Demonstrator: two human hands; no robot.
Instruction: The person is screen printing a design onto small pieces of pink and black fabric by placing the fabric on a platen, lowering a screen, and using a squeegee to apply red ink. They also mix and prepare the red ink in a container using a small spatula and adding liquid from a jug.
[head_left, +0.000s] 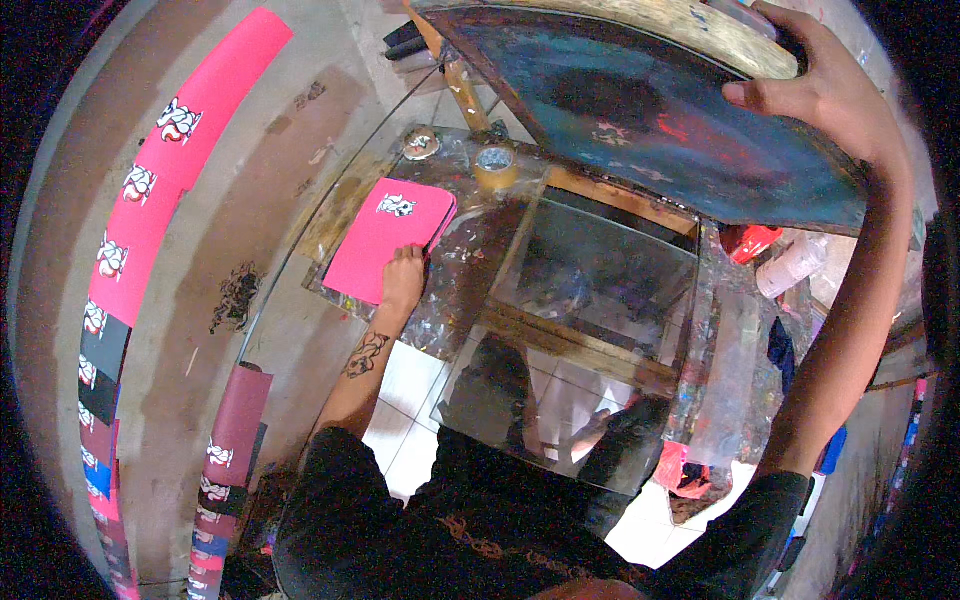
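Touching the right edge of the pink stack [375, 240] with the left hand [404, 272], loosely curled; cannot tell if pinching 1 layer or only pressing. On the bench [455, 305], up and left of that grip, with long axis slanting from lower left to upper right. Clasping the raised screen [640, 115] by its rim with the right hand [825, 95], far from the stack.

left hand [404, 274]: fingers curled, back upward, near the surface's [440, 330] left edge; left forearm [362, 358]: tattooed, angled forward; right hand [825, 95]: raised, thumb opposing fingers, gripping; right arm [845, 350]: extended
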